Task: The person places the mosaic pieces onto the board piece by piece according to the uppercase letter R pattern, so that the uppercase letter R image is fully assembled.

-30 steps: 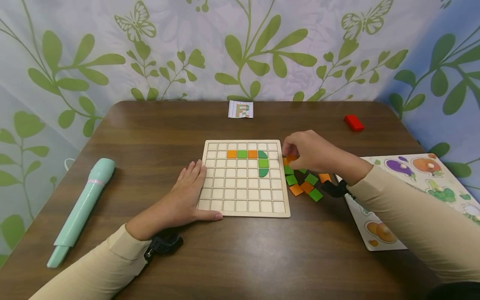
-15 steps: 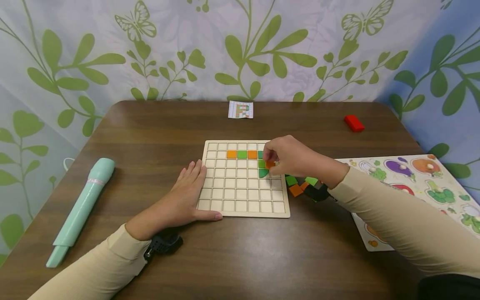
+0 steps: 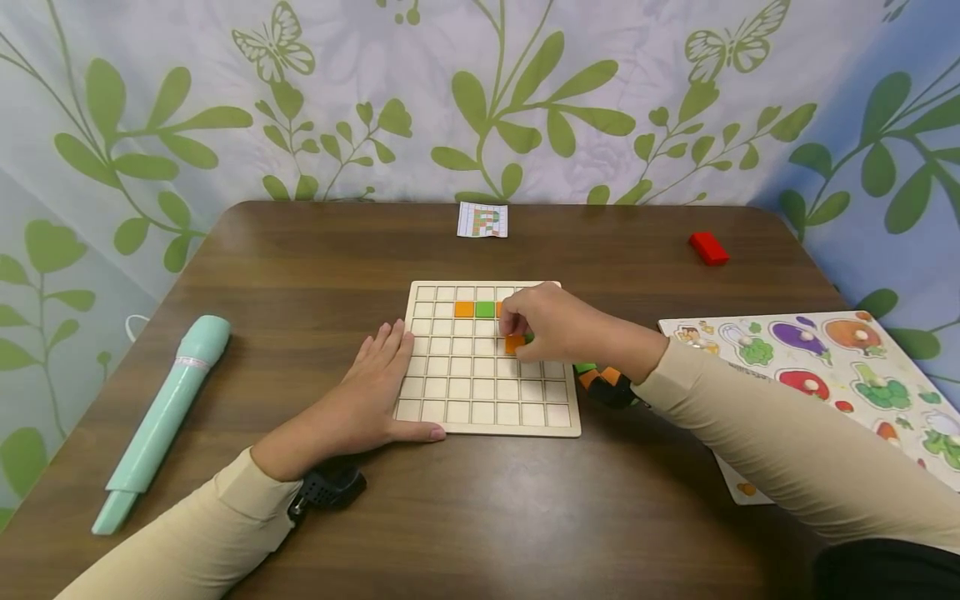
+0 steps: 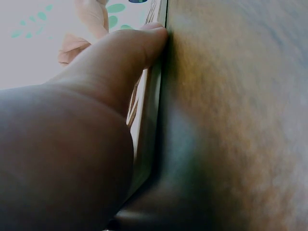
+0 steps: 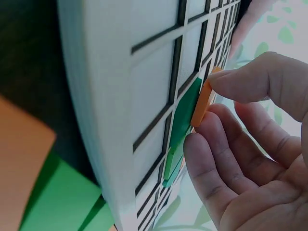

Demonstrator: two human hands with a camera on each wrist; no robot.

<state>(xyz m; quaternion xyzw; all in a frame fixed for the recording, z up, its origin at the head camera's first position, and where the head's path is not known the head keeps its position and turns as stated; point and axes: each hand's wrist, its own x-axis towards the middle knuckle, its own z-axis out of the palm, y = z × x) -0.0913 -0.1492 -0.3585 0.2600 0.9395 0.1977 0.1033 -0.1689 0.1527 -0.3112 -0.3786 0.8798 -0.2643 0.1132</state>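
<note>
A pale wooden grid board [image 3: 472,389] lies on the table in the head view. My left hand [image 3: 367,387] rests along its left side, fingers extended, with the thumb at the front edge. Over the board's right half my right hand [image 3: 562,327] pinches an orange square tile [image 3: 513,343] between thumb and fingers. In the right wrist view the orange tile [image 5: 206,98] is tilted beside a dark green rounded tile [image 5: 185,113]. An orange tile [image 3: 464,309] and a green tile [image 3: 485,309] sit in an upper row; the right hand covers other placed tiles.
Loose green and orange tiles [image 3: 588,379] lie right of the board, partly hidden by the right wrist. Farther right is a vegetable picture board [image 3: 806,383]. A small patterned card [image 3: 482,220] and red block [image 3: 708,248] lie behind; a long mint-green object [image 3: 161,425] lies left.
My right hand has moved left from the loose tile pile onto the board, carrying an orange tile. The left hand has stayed in place.
</note>
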